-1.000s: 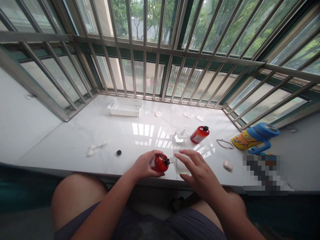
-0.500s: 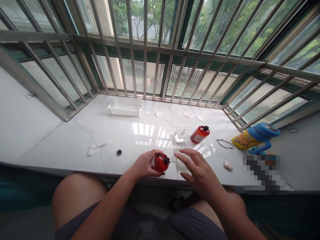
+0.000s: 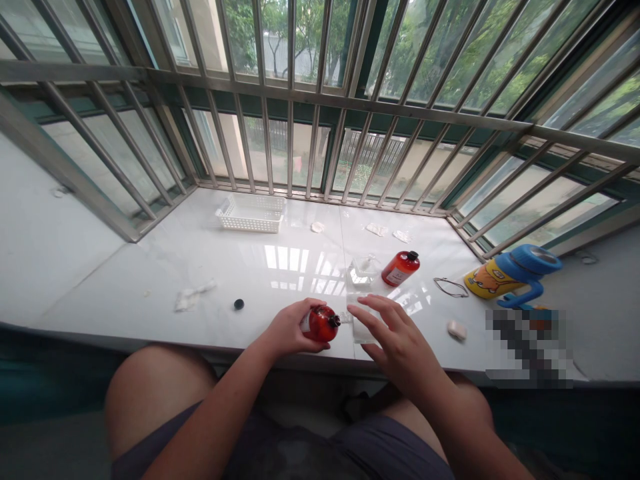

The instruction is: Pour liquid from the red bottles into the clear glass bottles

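My left hand (image 3: pixel 295 327) is wrapped around a red bottle (image 3: pixel 320 325), tilted so that its uncapped black mouth faces right. Close by on the right, my right hand (image 3: pixel 393 330) curves its fingers and thumb about a clear square glass bottle (image 3: pixel 363 331). The narrow neck of that glass bottle points left, towards the mouth of the red one. Whether the two mouths touch, I cannot tell. A round black cap (image 3: pixel 239 305) lies on the white sill, left of my left hand.
Beyond my right hand are a second clear bottle (image 3: pixel 363 271) and a black-capped red bottle (image 3: pixel 400 269). A white basket (image 3: pixel 250 223) stands near the window bars. At right are a bracelet-like loop (image 3: pixel 450 287), a blue-yellow flask (image 3: pixel 493 277) and a pale lump (image 3: pixel 457 330).
Both hands keep almost the same place and hold. The glass bottle's neck appears very slightly shifted beside the red bottle's mouth.
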Tool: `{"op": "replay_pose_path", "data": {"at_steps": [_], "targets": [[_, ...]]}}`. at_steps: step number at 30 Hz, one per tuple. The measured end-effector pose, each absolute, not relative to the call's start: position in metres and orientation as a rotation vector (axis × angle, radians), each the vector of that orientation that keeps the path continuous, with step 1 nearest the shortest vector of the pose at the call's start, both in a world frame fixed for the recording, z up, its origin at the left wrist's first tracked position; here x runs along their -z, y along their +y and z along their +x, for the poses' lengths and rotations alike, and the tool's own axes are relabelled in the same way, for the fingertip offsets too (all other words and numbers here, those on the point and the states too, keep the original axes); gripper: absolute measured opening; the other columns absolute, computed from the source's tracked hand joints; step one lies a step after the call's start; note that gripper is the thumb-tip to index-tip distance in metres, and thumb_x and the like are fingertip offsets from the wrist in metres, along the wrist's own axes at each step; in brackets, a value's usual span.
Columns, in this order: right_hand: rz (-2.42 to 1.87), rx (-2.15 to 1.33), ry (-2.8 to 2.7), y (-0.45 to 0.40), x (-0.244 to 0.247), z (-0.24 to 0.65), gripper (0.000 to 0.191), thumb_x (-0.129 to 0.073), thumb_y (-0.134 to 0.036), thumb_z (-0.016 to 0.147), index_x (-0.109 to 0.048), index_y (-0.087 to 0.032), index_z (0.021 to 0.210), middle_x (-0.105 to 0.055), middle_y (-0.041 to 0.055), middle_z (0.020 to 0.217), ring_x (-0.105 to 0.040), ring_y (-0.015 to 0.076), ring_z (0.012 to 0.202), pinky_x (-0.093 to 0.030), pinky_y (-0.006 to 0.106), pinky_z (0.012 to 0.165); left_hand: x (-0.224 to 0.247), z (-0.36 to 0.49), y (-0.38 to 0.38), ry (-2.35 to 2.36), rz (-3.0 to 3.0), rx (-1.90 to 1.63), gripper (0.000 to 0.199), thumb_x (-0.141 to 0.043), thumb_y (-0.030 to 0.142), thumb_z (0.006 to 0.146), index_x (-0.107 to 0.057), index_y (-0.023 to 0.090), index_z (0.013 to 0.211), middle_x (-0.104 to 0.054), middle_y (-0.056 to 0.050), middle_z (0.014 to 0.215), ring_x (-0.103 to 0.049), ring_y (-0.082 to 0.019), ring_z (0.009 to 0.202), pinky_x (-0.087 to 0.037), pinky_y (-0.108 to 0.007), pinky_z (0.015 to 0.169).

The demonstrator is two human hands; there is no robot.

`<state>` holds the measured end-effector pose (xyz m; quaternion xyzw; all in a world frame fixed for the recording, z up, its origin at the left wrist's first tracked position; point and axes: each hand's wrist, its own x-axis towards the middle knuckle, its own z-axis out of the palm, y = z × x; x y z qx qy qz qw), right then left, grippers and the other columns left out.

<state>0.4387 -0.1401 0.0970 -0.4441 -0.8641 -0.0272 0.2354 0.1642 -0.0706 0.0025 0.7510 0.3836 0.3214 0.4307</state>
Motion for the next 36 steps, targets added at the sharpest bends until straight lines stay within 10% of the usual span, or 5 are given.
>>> {"op": "replay_pose_path", "data": {"at_steps": [36], "targets": [[-1.17, 0.196, -2.434, -0.1353, -0.0983, 0.4369, 0.07, -0.057, 0.0, 0.09, -0.058, -0.029, 0.154, -0.063, 0.0114, 0.149, -0.057, 0.0338, 0.142, -0.059, 0.056, 0.111, 0.0005, 0.1621, -0.0693, 0.952, 1.841, -0.823, 0.085, -0.101, 0.045, 0.061, -0.063, 0.03, 0.136, -0.074, -0.007, 0.135, -0.073, -0.032, 0.118, -0.057, -0.044, 0.106]]}}
